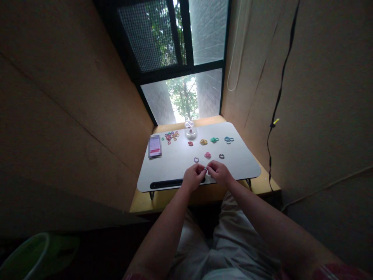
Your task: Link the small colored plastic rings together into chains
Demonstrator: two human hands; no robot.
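Note:
My left hand (193,176) and my right hand (219,171) meet over the front edge of the white folding table (175,167). Fingers of both are pinched together on something small and pale that I cannot make out. Just beyond them lie a purple ring (196,160), a pink pile of rings (207,155) and a dark ring cluster (222,156). Farther back are red (190,144), yellow (203,142), green (214,140) and blue (229,139) ring clusters. A mixed-colour pile (171,136) sits at the back left.
A clear container (190,132) stands at the table's back, by the window. At the left edge lies a blurred purple packet (155,146). A black slot (166,183) runs along the front. A dark cable (281,85) hangs on the right; a green basket (40,256) is at lower left.

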